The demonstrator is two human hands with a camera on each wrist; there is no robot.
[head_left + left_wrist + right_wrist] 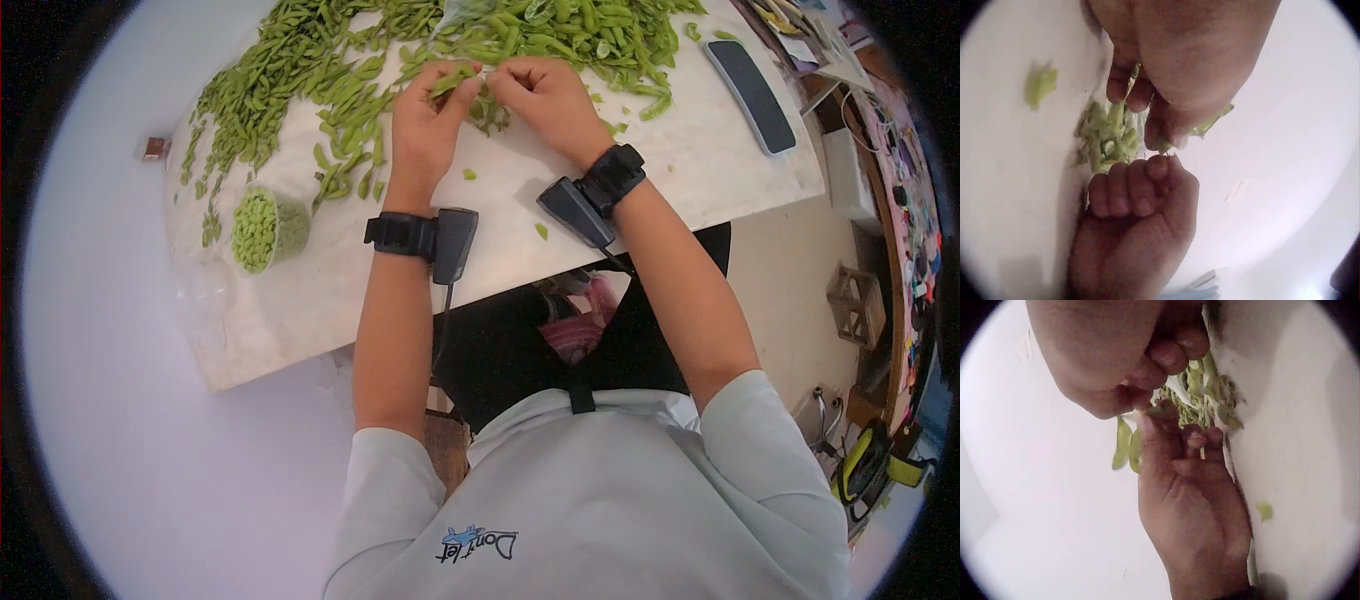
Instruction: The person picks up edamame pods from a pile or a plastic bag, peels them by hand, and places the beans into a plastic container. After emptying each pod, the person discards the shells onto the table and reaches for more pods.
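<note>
Green bean pods are gripped between the thumb and fingers of my left hand [425, 130], at the near edge of the pod pile [350, 110]. My right hand [552, 105] is close beside it, fingers curled, thumb and forefinger pinching at the end of a pod. In the left wrist view, my left hand [1191, 56] is above my right hand [1135, 219], and a pod [1213, 123] sticks out past the left fingertips. The right wrist view has pods [1122, 444] hanging beside the thumb of my left hand [1191, 500], below my right hand [1110, 350].
A clear cup of shelled green beans [258, 230] stands at the left on the pale tabletop [330, 290]. More pods [600, 35] are heaped at the back right, near a phone [750, 95]. Small green scraps [541, 231] lie near the front edge.
</note>
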